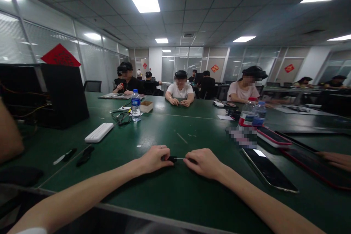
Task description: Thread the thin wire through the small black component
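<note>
Just above the green tabletop in front of me is a small black-handled tool [173, 159] with a thin, pale shaft, much like a screwdriver. The fingers of my left hand [154, 158] are closed around its black handle, which they partly hide. At the other end, my right hand [205, 162] is curled, with its fingertips pinching the shaft's tip. That tip is covered by the fingers. Both hands rest low over the table, a short gap apart, with the shaft bridging them. To the right of my right hand lies a dark-screened phone [270, 170].
A white power bank [99, 132], a black strap [85, 155] and a clear bottle [135, 106] stand or lie left. More bottles [248, 113] and a red-edged case [274, 137] are right. Another person's hand [338, 159] reaches in at far right. Several people sit opposite.
</note>
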The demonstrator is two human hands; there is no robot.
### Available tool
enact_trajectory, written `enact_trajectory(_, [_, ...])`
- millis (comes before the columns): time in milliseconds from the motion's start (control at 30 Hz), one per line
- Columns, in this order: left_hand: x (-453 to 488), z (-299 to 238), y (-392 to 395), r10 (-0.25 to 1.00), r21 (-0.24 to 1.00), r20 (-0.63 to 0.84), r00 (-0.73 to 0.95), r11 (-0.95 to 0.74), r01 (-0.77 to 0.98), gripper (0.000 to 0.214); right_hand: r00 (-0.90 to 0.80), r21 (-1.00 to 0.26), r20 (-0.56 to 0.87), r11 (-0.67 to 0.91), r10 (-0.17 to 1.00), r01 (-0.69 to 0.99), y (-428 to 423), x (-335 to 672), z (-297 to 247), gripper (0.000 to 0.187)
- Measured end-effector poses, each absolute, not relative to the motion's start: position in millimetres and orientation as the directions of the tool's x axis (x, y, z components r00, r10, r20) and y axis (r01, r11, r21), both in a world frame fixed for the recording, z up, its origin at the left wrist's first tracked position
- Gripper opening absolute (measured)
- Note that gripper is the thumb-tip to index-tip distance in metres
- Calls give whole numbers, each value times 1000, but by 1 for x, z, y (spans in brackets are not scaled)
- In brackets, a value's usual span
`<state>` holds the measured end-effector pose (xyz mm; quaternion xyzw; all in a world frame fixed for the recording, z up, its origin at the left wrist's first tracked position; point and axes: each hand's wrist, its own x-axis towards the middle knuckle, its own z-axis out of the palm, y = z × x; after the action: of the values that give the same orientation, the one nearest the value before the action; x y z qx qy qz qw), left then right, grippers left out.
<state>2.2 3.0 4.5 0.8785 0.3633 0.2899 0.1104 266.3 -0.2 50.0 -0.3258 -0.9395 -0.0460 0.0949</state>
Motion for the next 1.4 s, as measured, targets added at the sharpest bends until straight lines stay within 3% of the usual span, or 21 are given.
enact_trajectory(433, [3, 8, -3, 730, 375, 329, 599, -683, 627, 31, -755, 33, 150, 759, 639, 650, -4, 265, 56, 37])
enact_trajectory(767, [3, 9, -2, 702, 321, 357, 617, -712, 625, 24, -743, 110, 149, 736, 652, 668, -2, 265, 54, 36])
enact_trajectory(1400, [4, 12, -3, 714, 331, 328, 619, -700, 633, 23, -750, 98, 132, 744, 649, 661, -8, 262, 57, 37])
